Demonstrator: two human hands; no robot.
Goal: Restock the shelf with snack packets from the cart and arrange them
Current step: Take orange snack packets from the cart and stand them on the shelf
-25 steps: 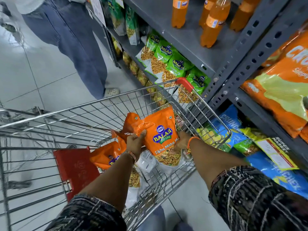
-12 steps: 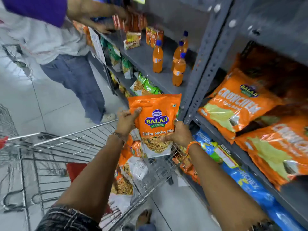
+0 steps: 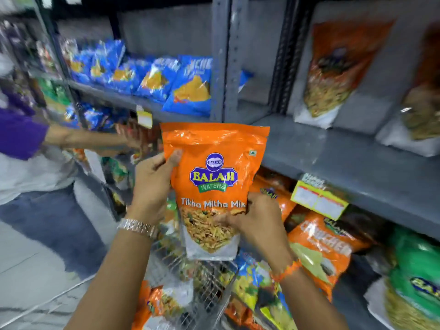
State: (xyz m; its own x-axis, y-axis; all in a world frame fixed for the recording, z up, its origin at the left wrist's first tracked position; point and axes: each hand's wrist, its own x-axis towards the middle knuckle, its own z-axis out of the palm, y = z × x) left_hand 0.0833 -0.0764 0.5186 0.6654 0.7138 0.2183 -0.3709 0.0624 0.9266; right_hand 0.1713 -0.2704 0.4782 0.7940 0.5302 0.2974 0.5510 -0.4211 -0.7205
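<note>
An orange Balaji Tikha Mitha Mix packet is held upright in front of the grey shelf. My left hand grips its left edge with the thumb on the front. My right hand holds its lower right side. On that shelf to the right, two matching orange packets lean against the back wall. The wire cart is below my hands, with more orange packets in it.
Another person in a purple sleeve reaches into the shelving at left. Blue snack packets fill the upper left shelf. Orange Crunchem packets and green packets lie on the shelf below. A yellow price tag hangs on the shelf edge.
Both hands lifted the orange packet out of the cart and up to shelf height. The view swung up from the cart to the shelves.
</note>
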